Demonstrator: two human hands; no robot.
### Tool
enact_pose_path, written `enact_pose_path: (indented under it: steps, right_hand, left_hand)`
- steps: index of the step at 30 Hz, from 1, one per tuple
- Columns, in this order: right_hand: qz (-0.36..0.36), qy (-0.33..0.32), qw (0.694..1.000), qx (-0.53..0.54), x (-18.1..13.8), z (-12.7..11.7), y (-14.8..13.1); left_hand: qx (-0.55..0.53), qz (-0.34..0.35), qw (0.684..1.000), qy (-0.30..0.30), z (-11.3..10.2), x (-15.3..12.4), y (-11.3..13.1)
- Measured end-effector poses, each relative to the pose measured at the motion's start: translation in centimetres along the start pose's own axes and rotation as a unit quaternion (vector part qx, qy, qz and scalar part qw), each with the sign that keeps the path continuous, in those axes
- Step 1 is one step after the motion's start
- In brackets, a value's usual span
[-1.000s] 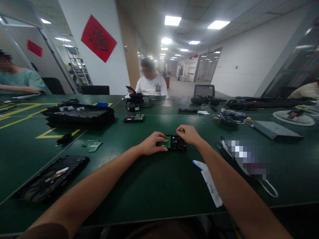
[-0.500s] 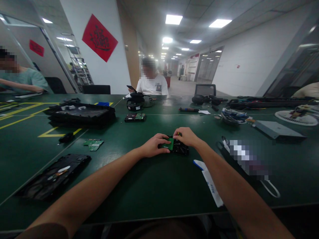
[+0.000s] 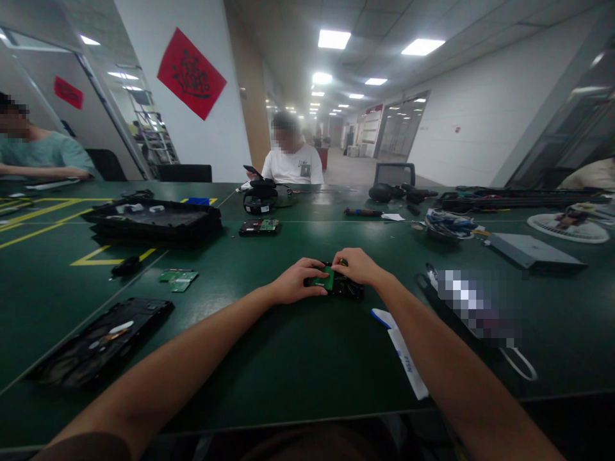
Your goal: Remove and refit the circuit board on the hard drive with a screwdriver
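A black hard drive (image 3: pixel 348 287) with a green circuit board (image 3: pixel 323 280) on its left part lies on the green table in front of me. My left hand (image 3: pixel 301 280) grips its left end, with the thumb along the near edge and the fingers over the board. Over the right part of the drive, the fingers of my right hand (image 3: pixel 356 265) are closed around a small yellow-and-black tool (image 3: pixel 343 262). Most of that tool is hidden by the hand, so its exact kind does not show.
Left of me lie loose green circuit boards (image 3: pixel 179 279) and a black casing (image 3: pixel 103 342). Beyond are black trays (image 3: pixel 154 221) and another hard drive (image 3: pixel 259 226). A white-and-blue strip (image 3: pixel 403 355) sits beside my right forearm, near a grey metal box (image 3: pixel 535 250). A person (image 3: pixel 294 163) sits opposite.
My right hand has shifted slightly down and left over the drive, its fingers still closed on the tool. My left hand keeps its hold on the drive.
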State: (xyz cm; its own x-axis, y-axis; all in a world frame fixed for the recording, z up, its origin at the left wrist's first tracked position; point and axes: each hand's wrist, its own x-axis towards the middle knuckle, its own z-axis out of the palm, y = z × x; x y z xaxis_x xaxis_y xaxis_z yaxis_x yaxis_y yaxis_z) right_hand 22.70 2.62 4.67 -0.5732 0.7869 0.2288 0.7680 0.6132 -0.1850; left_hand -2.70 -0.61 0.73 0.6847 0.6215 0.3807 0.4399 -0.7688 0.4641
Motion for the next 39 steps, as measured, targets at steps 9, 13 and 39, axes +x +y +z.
enact_pose_path:
  steps: [9,13,39]
  right_hand:
    - [-0.004,0.009,1.0,-0.016,0.04,0.37,-0.1]
    - [-0.004,0.003,1.0,-0.018,-0.07,0.12,-0.21]
    - [-0.007,0.003,1.0,-0.023,0.02,0.46,-0.31]
  left_hand:
    - [-0.002,0.0,1.0,0.0,0.04,-0.01,0.01]
    - [-0.002,-0.001,1.0,-0.005,-0.06,-0.02,0.02]
    - [0.001,-0.001,1.0,-0.002,-0.03,0.0,-0.08]
